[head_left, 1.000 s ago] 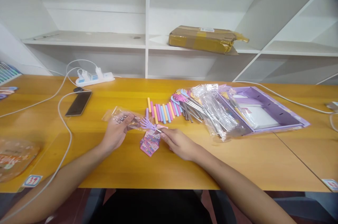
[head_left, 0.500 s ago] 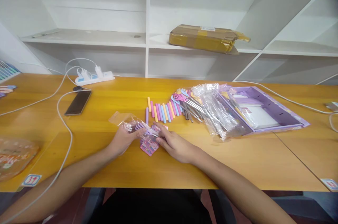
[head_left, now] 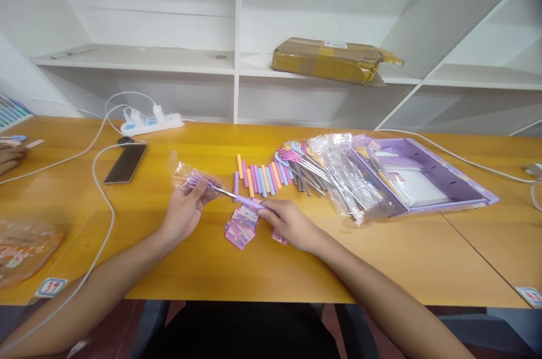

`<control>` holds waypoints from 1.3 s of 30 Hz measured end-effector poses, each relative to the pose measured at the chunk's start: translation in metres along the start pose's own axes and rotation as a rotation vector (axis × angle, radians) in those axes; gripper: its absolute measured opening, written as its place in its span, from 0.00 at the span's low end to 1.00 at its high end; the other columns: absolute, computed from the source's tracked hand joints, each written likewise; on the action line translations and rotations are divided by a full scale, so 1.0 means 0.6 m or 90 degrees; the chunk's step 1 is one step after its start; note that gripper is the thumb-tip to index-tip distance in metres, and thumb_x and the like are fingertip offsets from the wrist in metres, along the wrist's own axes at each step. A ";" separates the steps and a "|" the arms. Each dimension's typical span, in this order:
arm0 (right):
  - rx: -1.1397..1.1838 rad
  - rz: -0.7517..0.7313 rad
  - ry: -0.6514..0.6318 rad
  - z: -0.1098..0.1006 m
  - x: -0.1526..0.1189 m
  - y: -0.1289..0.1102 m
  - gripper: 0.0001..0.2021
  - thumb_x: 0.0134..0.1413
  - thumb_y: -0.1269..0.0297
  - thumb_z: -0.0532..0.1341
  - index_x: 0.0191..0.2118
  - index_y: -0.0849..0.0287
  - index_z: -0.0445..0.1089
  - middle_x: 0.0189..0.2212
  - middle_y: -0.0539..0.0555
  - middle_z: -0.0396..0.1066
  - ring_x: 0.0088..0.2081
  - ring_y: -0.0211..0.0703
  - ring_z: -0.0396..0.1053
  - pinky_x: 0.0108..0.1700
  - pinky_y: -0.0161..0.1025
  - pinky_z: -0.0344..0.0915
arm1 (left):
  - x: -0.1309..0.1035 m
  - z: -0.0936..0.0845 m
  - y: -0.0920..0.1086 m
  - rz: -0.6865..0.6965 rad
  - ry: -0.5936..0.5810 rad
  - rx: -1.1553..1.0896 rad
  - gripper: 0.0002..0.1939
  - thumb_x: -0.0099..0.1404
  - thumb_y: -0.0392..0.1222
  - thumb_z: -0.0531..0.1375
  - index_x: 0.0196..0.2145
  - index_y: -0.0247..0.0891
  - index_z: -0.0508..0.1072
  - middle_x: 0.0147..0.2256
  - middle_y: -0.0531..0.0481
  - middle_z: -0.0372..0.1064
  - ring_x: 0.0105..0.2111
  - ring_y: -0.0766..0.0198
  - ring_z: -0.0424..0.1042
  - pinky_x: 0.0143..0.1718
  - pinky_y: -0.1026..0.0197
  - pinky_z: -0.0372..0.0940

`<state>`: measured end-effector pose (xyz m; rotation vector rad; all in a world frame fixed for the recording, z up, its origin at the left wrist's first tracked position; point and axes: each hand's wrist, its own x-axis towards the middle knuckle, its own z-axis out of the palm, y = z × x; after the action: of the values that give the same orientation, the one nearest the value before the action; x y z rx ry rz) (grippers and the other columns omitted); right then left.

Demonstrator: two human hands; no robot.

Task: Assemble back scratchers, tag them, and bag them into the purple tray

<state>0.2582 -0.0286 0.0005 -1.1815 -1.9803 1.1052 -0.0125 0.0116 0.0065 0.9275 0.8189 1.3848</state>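
A back scratcher with a purple handle and a metal rod spans the space between my hands. My left hand is closed around its purple head end, which lies in a clear plastic sleeve. At the other end, my right hand pinches the handle. Below the handle lies a fanned pile of pink printed cards, and another card shows partly under my right hand. Beyond it sit several pastel handle tubes in a row. Metal-rod back scratchers with hand-shaped heads are heaped to their right.
Clear plastic bags lean against a purple open box. At left are a phone, a power strip, white cables and an orange bag. Another person's hand shows at the left edge. A taped parcel rests on the shelf.
My hands have moved apart, the left up and leftward, the right slightly rightward. The back scratcher now stretches between them, and the cards are more exposed. Another person's hand has appeared at far left.
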 end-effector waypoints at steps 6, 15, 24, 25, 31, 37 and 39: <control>-0.059 -0.131 -0.015 0.027 0.000 -0.004 0.19 0.74 0.51 0.53 0.36 0.56 0.72 0.28 0.50 0.70 0.29 0.40 0.65 0.35 0.37 0.59 | -0.038 0.000 -0.034 -0.046 -0.107 0.150 0.13 0.59 0.50 0.74 0.34 0.38 0.82 0.37 0.45 0.83 0.41 0.50 0.81 0.51 0.47 0.76; 0.190 -0.012 -0.052 0.034 -0.004 0.005 0.17 0.72 0.50 0.56 0.54 0.56 0.69 0.30 0.48 0.69 0.22 0.33 0.63 0.22 0.32 0.60 | -0.026 0.003 -0.034 -0.079 -0.118 0.062 0.13 0.64 0.50 0.70 0.40 0.37 0.80 0.41 0.43 0.82 0.45 0.53 0.81 0.47 0.51 0.77; 0.221 -0.015 0.057 0.046 0.003 0.013 0.21 0.52 0.51 0.75 0.32 0.56 0.64 0.24 0.45 0.66 0.22 0.32 0.62 0.23 0.32 0.58 | -0.059 0.016 -0.045 -0.147 -0.268 0.116 0.14 0.65 0.52 0.69 0.42 0.39 0.81 0.42 0.44 0.81 0.43 0.53 0.81 0.47 0.51 0.77; 0.200 -0.033 0.058 0.047 0.002 0.012 0.21 0.51 0.52 0.76 0.33 0.56 0.64 0.25 0.45 0.66 0.24 0.33 0.62 0.25 0.32 0.58 | -0.063 0.016 -0.046 -0.154 -0.291 0.147 0.14 0.66 0.52 0.68 0.43 0.39 0.81 0.42 0.44 0.81 0.43 0.52 0.81 0.47 0.51 0.77; 0.023 -0.245 0.035 0.038 -0.003 0.019 0.30 0.53 0.53 0.75 0.57 0.51 0.64 0.44 0.54 0.67 0.30 0.37 0.68 0.35 0.40 0.70 | -0.052 0.007 -0.045 -0.164 -0.279 0.141 0.16 0.68 0.53 0.66 0.45 0.38 0.82 0.43 0.44 0.81 0.44 0.54 0.79 0.49 0.54 0.73; -0.081 -0.303 0.027 0.030 -0.003 0.022 0.21 0.59 0.55 0.71 0.54 0.51 0.67 0.49 0.56 0.61 0.32 0.34 0.67 0.32 0.36 0.72 | -0.043 0.001 -0.047 -0.193 -0.277 0.109 0.17 0.69 0.53 0.66 0.43 0.34 0.80 0.42 0.45 0.80 0.42 0.59 0.76 0.48 0.58 0.70; -0.079 -0.285 0.022 0.032 -0.004 0.023 0.20 0.60 0.55 0.71 0.53 0.52 0.67 0.50 0.56 0.62 0.30 0.33 0.66 0.32 0.36 0.72 | -0.043 0.001 -0.049 -0.203 -0.278 0.106 0.18 0.69 0.54 0.66 0.43 0.34 0.80 0.40 0.46 0.79 0.40 0.60 0.76 0.47 0.58 0.69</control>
<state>0.2500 -0.0340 -0.0208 -0.7504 -2.1680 0.7375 -0.0004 -0.0132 -0.0209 1.1232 0.7134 0.8072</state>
